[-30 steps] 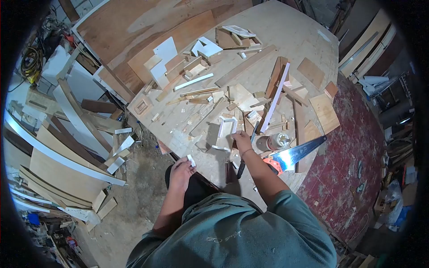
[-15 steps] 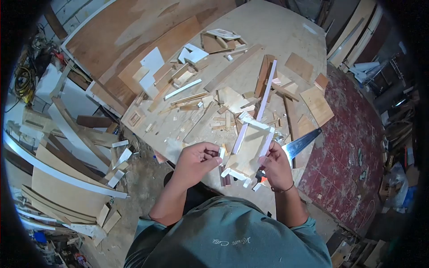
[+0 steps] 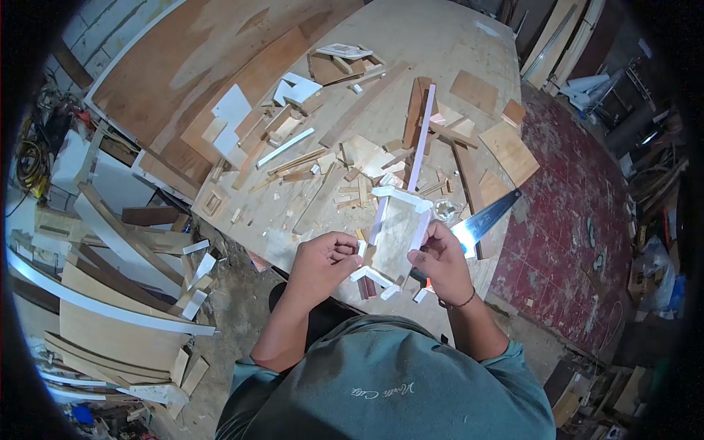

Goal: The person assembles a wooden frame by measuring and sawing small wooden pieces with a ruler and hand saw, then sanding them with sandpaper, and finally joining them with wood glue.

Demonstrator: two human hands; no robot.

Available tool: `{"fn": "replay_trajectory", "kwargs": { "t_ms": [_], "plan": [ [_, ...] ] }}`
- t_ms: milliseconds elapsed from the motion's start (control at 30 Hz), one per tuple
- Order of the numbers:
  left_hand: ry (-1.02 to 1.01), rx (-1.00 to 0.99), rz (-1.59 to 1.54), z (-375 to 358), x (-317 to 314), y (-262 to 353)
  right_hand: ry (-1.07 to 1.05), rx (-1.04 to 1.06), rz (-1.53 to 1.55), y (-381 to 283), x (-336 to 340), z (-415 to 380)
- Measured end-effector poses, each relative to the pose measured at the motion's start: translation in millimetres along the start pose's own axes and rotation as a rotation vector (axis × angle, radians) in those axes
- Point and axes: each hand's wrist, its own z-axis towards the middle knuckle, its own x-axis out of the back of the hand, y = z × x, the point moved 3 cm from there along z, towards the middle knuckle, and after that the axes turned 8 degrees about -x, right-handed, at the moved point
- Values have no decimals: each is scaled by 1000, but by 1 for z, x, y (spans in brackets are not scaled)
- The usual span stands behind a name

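Note:
My right hand [image 3: 446,265] grips the right side of a small tray-like wooden frame, thumb over its edge. The frame [image 3: 396,231] has a bare wood panel bordered by white and pale lilac strips; it is tilted, with a gap in its left border. My left hand [image 3: 324,262] pinches a short white-faced wood piece [image 3: 361,249] between thumb and fingers, right at that gap. A handsaw [image 3: 485,222] lies just beyond my right hand, its handle mostly hidden behind the hand and frame.
The plywood worktable [image 3: 411,44] carries many offcuts. A long lilac strip [image 3: 423,136] lies beyond the frame, and a clear round container [image 3: 444,211] stands near the saw. Curved white-edged boards [image 3: 110,293] lean at left. Worn red flooring [image 3: 565,242] lies at right.
The view has shifted slightly, so the table appears further left. The frame has turned a little, and the gap between it and the small piece in my left hand has narrowed.

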Motion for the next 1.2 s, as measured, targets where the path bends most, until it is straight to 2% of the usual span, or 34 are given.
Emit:
{"fn": "replay_trajectory", "kwargs": {
  "t_ms": [367,1200],
  "plan": [
    [-42,27,-59,5,-6,-13,-4,-2,-21,4,3,-4],
    [-51,20,63,-1,-9,-13,40,64,-42,11,-3,-12]
  ]
}}
